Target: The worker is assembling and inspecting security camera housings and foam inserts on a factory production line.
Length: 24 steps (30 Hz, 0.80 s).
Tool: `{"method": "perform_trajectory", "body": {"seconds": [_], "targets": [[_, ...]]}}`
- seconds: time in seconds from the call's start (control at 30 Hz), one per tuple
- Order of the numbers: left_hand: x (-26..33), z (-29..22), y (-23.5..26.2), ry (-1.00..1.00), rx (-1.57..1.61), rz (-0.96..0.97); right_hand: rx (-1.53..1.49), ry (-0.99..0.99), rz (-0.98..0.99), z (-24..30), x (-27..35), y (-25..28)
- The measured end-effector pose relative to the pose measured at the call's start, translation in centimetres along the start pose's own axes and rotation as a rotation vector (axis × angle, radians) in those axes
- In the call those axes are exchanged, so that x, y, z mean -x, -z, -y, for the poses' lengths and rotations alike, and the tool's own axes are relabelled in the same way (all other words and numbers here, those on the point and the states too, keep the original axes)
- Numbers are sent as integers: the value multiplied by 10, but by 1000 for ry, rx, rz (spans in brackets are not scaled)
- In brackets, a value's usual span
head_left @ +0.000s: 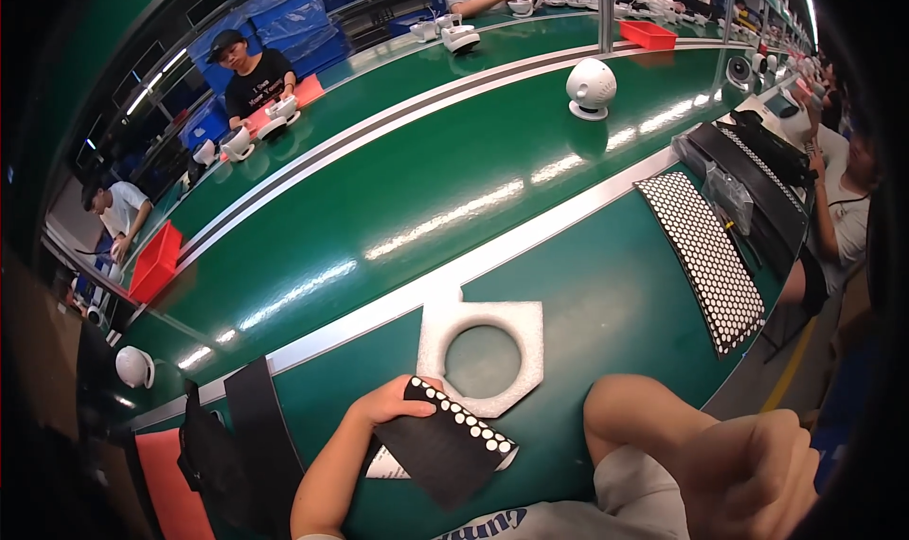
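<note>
My left hand [402, 400] is closed on one end of a black sheet [437, 455]; its edge carries rows of white round dots, and part of it is curled over. Beneath the sheet a white printed paper [384, 464] peeks out. Just beyond lies a white foam holder [525, 341] with a round hole, close to my left fingers. My right hand [757, 469] is raised near the camera at the lower right, apart from the table. Its fingers are curled, and whatever they may hold is hidden.
A black sheet covered in white dots [705, 261] lies at the right, beside black strips [748, 156] and a clear bag [729, 199]. Black material [260, 426] lies at left. Across the metal edge runs a green conveyor [417, 199] carrying a white rounded device [592, 87]. Several people work around it.
</note>
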State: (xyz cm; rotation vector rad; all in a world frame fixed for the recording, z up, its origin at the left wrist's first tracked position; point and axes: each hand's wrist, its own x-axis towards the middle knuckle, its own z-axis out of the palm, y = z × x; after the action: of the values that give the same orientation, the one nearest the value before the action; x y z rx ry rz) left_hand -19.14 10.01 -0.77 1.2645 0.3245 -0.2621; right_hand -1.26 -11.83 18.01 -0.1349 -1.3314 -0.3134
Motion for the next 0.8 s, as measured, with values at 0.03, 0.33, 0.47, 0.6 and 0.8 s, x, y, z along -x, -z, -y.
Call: {"method": "perform_trajectory", "body": {"seconds": [0.03, 0.33, 0.47, 0.6, 0.8], "targets": [[0, -1, -1, 13, 13, -10, 30, -8, 20, 3, 0, 4], [1, -6, -7, 1, 26, -74, 478, 23, 16, 14, -1, -1], [3, -2, -4, 9, 30, -56, 484, 15, 31, 22, 0, 1], [1, 0, -3, -23, 0, 0, 298, 30, 61, 22, 0, 8], [0, 1, -2, -22, 11, -9, 220, -114, 170, 25, -5, 14]]}}
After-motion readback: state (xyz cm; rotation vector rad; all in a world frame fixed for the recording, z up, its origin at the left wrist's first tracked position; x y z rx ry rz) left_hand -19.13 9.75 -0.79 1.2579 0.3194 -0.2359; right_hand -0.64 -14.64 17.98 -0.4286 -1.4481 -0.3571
